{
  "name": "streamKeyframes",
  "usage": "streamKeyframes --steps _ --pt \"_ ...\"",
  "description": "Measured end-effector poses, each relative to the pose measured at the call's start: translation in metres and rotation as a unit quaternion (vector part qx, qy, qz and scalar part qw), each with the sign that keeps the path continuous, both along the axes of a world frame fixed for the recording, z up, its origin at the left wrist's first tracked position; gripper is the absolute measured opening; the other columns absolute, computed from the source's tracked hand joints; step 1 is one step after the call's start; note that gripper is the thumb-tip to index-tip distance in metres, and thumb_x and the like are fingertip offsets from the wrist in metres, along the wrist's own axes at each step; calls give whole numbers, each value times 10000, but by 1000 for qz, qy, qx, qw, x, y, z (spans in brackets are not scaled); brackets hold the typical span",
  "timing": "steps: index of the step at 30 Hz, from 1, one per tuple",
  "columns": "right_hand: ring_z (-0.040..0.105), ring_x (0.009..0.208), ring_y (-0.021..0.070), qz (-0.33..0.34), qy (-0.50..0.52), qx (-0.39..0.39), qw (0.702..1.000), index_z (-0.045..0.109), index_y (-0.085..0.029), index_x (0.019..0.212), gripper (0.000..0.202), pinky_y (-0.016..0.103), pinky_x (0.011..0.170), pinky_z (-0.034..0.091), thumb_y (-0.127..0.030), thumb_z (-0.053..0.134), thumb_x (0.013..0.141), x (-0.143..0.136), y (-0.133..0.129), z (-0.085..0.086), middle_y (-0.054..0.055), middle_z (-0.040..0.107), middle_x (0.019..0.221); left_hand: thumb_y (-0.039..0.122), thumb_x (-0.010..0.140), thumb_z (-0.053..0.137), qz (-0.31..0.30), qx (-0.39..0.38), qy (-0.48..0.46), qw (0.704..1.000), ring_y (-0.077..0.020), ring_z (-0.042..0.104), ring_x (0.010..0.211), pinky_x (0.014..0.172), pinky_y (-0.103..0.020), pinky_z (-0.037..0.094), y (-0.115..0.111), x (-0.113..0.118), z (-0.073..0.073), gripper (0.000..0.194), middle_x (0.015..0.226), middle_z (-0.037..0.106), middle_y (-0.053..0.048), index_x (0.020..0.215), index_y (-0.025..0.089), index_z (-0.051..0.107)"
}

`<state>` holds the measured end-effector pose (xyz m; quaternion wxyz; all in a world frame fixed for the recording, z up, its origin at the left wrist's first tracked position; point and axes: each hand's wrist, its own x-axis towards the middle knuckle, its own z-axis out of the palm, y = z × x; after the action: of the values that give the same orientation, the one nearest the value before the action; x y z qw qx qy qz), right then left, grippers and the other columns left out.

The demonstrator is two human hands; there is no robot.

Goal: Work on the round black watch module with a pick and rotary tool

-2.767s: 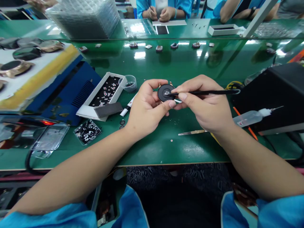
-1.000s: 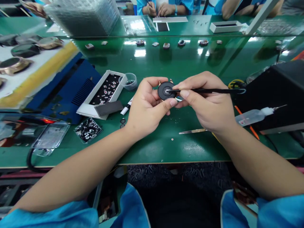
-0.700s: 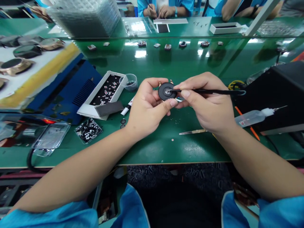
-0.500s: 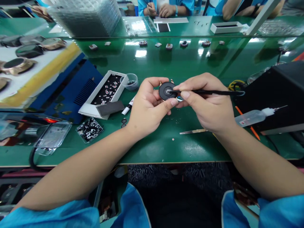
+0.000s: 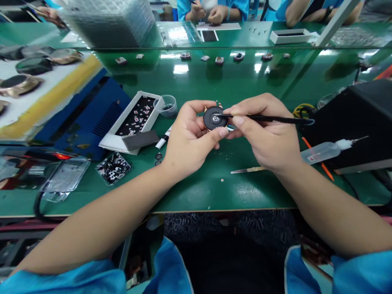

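Observation:
Between the thumb and fingers of my left hand (image 5: pixel 192 136) is a round watch case (image 5: pixel 210 123), its black back turned up and gold lugs showing at the far edge. A small pale, shiny patch lies at the centre of that back. My right hand (image 5: pixel 263 132) is closed around slim black tweezers (image 5: pixel 269 118). Their tip reaches over the back, close to the centre patch; whether it touches cannot be made out. Some right fingers are near the case's right edge, partly hidden. Below the hands, a brush-like stick with a tan handle (image 5: pixel 255 169) lies on the green bench (image 5: pixel 190 192).
On the left are a white box (image 5: pixel 147 118) of small parts, a clear cup (image 5: pixel 167 107), a clear tray (image 5: pixel 114 168) of black-and-white pieces and a blue machine (image 5: pixel 92 110) carrying watches. At right stand a needle bottle (image 5: pixel 324 152) and a black box (image 5: pixel 352 118). Co-workers sit opposite.
The tweezers' tip has shifted slightly up and right from the centre of the watch back, showing more of the pale patch. Both hands keep their holds.

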<state>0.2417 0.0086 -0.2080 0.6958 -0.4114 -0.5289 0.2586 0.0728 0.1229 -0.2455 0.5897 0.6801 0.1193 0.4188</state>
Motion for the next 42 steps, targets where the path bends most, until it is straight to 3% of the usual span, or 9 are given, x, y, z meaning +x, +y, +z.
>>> streamKeyframes --steps 11,17,24,27,31,36,40,42 --pt "852 892 141 4 -14 -1 1000 938 -301 1024 73 269 782 779 -229 947 1038 -4 0 3 0 867 1080 701 901 1049 1 -3 6 1000 -151 800 868 584 -255 625 -2 0 1 789 1261 787 -53 1404 312 581" --pt "872 992 156 -14 2 2 1000 939 -312 1059 68 255 781 772 -245 944 1052 -3 -1 2 -1 874 1125 660 912 1053 7 -1 0 1000 -144 790 832 557 -246 601 -2 0 0 755 1171 776 -30 1392 311 586" --pt "855 970 192 -42 -47 -29 998 921 -338 1032 31 318 777 779 -337 942 1055 -1 -2 1 12 882 1127 684 882 1072 6 3 14 1000 -122 748 758 568 -257 608 0 0 -2 808 1166 789 -25 1403 301 586" --pt "866 1004 187 -51 -52 0 997 921 -307 1053 16 312 797 769 -298 918 1066 -2 -1 0 11 885 1130 659 872 1087 9 -6 1 1000 -107 732 700 537 -238 577 -2 1 2 799 1089 788 0 1376 292 587" --pt "846 958 199 -33 -107 42 993 932 -338 1064 107 389 889 763 -237 896 1063 1 1 -3 3 887 1099 597 844 1124 -4 -30 -3 1000 -76 670 583 509 -227 556 -4 1 7 778 977 765 45 1314 279 591" --pt "858 974 220 -50 -99 37 993 924 -365 1086 145 439 939 765 -230 870 1092 2 2 -5 4 886 1138 598 839 1128 14 -31 3 999 -106 756 706 593 -216 607 -5 1 8 765 957 783 29 1283 265 602" --pt "865 1021 183 -48 -107 56 992 932 -316 1067 178 351 899 723 -152 865 1047 2 3 -2 0 892 1084 571 768 1177 22 -5 4 1000 -102 763 733 640 -202 619 -1 0 6 779 937 780 36 1224 257 630" --pt "859 1019 164 -60 -115 55 990 933 -287 1055 163 316 876 700 -139 871 1030 3 4 -1 1 890 1058 573 784 1167 6 -1 5 1000 -125 787 772 671 -226 646 1 -1 4 793 966 795 25 1320 274 665"
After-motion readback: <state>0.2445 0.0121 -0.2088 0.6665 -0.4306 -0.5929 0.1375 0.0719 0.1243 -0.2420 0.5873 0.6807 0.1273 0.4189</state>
